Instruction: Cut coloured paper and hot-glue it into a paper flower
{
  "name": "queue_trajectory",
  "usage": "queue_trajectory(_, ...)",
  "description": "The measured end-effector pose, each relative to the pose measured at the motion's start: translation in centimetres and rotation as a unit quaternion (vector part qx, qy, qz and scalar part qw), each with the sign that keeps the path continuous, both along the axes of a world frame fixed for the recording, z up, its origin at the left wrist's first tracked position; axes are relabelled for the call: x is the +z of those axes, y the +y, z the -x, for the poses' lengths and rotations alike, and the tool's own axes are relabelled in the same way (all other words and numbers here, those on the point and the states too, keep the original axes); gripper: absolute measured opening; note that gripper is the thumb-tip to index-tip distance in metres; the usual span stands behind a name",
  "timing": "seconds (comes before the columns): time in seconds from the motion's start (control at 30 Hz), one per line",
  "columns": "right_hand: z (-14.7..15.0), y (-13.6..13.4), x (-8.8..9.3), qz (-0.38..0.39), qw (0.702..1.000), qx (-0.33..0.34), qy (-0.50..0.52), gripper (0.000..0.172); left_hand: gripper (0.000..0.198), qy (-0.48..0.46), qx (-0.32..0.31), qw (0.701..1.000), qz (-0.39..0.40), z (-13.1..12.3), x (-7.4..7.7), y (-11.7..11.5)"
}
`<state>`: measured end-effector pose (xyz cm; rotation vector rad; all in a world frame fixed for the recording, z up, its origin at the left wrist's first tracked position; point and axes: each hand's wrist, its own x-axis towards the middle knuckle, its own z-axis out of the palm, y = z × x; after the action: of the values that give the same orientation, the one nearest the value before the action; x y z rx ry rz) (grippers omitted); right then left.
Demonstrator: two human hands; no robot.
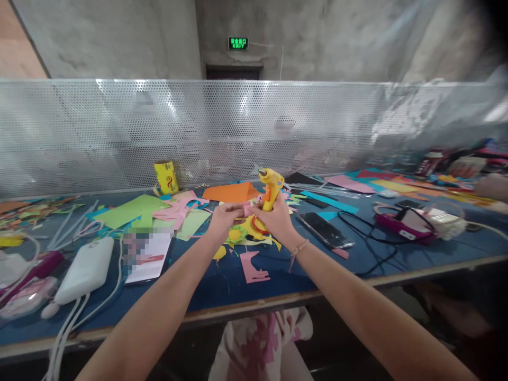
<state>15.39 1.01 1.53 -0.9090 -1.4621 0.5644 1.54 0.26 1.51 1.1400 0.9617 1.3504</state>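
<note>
Over the middle of the blue table, my right hand (277,218) is wrapped round a yellow hot glue gun (272,181), its nozzle pointing up and to the left. My left hand (227,218) meets it from the other side, fingertips pinched on a small pink paper piece (247,208). My right thumb reaches toward that same piece; whether it touches is unclear. Below both hands lie yellow and green paper cutouts (237,234) and a red-orange ring (260,224), partly hidden. Closer to me is a notched pink paper scrap (254,268).
Green paper (130,210) and an orange sheet (230,191) lie behind. A yellow packet (166,178) stands by the perforated metal panel (238,121). At left is a white power bank (87,267); at right, a phone (325,230), black cable and another person's hand (492,187).
</note>
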Motion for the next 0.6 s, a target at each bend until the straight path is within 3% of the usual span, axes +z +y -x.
queue_trajectory(0.33,0.20,0.98,-0.36,0.002,1.000,-0.023,0.020,0.039,0.022,-0.007,-0.006,1.000,-0.014,-0.12,-0.09,-0.17)
queue_trajectory(0.6,0.12,0.76,0.33,0.024,0.999,-0.029,0.010,0.046,0.024,0.026,-0.011,0.999,-0.029,-0.07,-0.10,-0.21)
